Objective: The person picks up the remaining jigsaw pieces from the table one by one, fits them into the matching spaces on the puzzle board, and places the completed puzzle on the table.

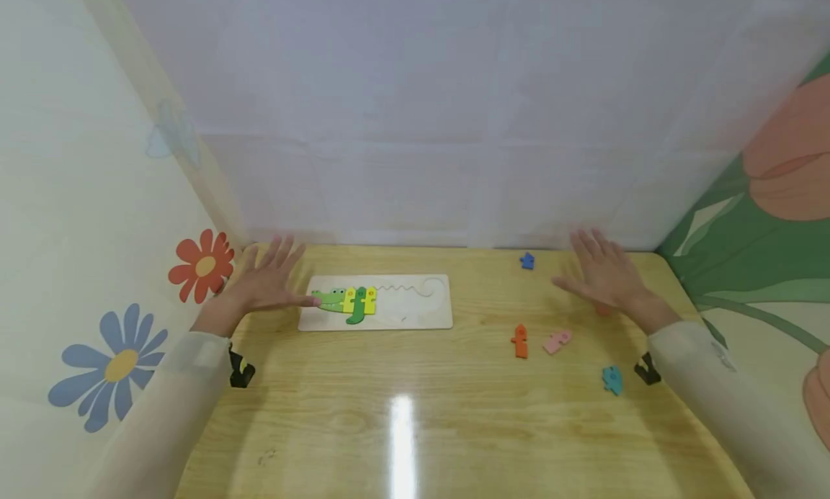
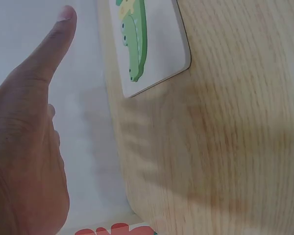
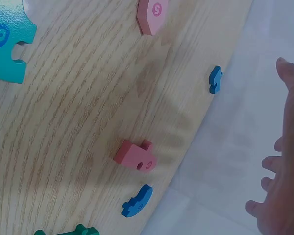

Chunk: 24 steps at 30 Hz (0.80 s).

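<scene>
My left hand is raised with fingers spread at the left end of a pale puzzle board. In the head view its thumb tip overlaps the crocodile head piece; the left wrist view shows the hand off the board. Yellow pieces and a green leg piece sit behind that head in the board. My right hand, also spread and holding nothing, hovers over the table's far right. Beneath it a reddish piece lies partly hidden in the head view.
Loose on the wooden table are blue, orange, pink and teal pieces. The right wrist view adds a curved blue piece and a green one. White cloth rises behind the table.
</scene>
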Available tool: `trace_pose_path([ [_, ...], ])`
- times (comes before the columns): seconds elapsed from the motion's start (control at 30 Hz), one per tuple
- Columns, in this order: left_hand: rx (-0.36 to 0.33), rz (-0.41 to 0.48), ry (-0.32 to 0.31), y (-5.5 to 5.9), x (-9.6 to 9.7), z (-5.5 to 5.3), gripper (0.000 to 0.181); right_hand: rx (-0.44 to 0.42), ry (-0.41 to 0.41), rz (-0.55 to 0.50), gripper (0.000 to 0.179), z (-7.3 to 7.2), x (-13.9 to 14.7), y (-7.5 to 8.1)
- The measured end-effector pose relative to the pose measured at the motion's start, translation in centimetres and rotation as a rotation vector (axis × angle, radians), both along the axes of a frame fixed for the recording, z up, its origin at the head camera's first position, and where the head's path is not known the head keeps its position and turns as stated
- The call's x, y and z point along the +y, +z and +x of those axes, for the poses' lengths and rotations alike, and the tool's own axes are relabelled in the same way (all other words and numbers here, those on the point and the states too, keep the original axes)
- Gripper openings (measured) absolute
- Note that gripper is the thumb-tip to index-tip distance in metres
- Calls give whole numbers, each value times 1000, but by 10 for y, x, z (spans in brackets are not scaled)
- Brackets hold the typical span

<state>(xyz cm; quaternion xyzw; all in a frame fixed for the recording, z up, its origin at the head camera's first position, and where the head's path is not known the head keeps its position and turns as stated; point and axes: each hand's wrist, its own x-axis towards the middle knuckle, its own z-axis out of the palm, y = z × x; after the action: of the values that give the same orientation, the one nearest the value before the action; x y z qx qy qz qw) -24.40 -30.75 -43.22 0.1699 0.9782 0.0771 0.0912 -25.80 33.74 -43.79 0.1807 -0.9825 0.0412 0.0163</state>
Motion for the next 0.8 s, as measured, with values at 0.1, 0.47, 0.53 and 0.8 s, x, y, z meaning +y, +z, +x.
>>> trace_pose_path([
  [0.1, -15, 20, -19, -3, 0, 1, 125, -4, 11, 8, 108, 3, -3, 1],
  [0.47, -27, 65, -58, -14, 3, 2, 125, -8, 56, 8, 106, 9, -6, 0],
  [0.53, -32, 68, -70, -17, 3, 1, 125, 3, 73, 7, 105, 10, -6, -1],
  [0.8, -46, 71, -97, -29, 4, 0, 127, -3, 110, 36, 102, 15, -9, -4],
])
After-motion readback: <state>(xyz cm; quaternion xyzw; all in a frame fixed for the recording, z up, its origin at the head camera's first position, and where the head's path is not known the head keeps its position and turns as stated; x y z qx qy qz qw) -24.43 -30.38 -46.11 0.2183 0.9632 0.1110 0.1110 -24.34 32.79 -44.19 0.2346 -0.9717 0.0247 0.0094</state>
